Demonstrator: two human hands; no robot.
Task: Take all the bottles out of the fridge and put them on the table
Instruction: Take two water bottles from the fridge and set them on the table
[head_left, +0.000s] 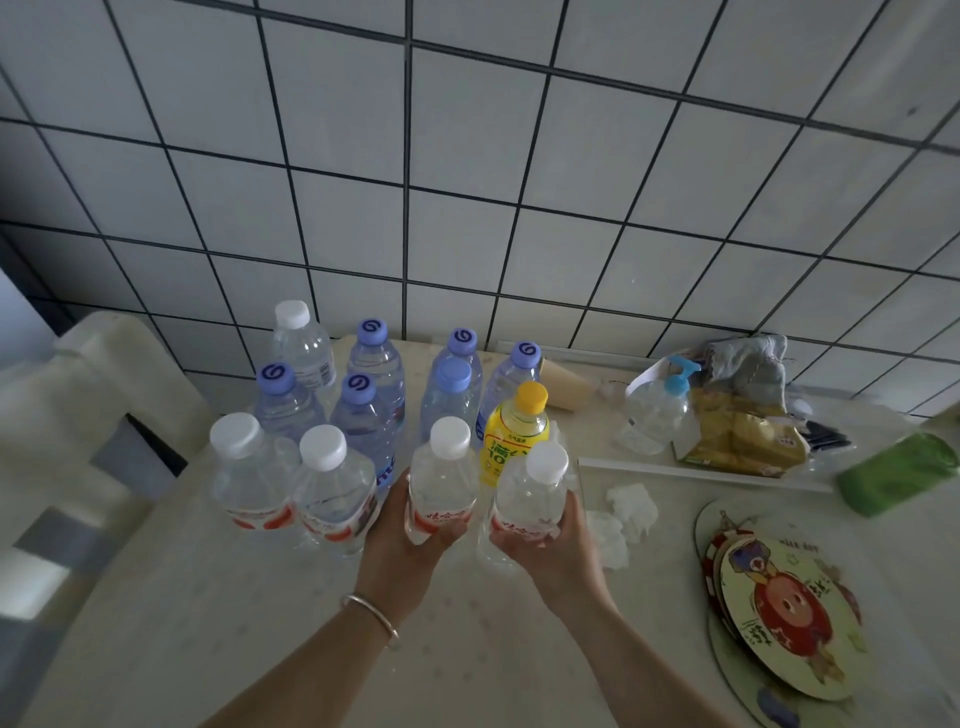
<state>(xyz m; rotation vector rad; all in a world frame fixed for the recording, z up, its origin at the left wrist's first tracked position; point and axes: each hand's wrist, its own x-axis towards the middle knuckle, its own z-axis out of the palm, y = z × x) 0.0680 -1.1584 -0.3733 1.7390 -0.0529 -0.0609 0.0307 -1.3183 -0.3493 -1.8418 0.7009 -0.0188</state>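
My left hand (410, 540) grips a clear water bottle (441, 478) with a white cap and red label. My right hand (550, 551) grips a matching white-capped bottle (532, 493) just to its right. Both bottles are upright over the pale table (260, 623), at the front of a cluster. Two more white-capped bottles (291, 483) stand to the left. Behind them stand several blue-capped water bottles (363, 410), one tall white-capped bottle (301, 348) and a yellow drink bottle (514, 431). The fridge is out of view.
To the right lie crumpled tissues (623, 514), a pump dispenser (660, 410), a golden packet (737, 436), a green object (898, 473), a white straw (701, 473) and round cartoon coasters (784, 608). A tiled wall (467, 182) backs the table. A chair (93, 395) stands left.
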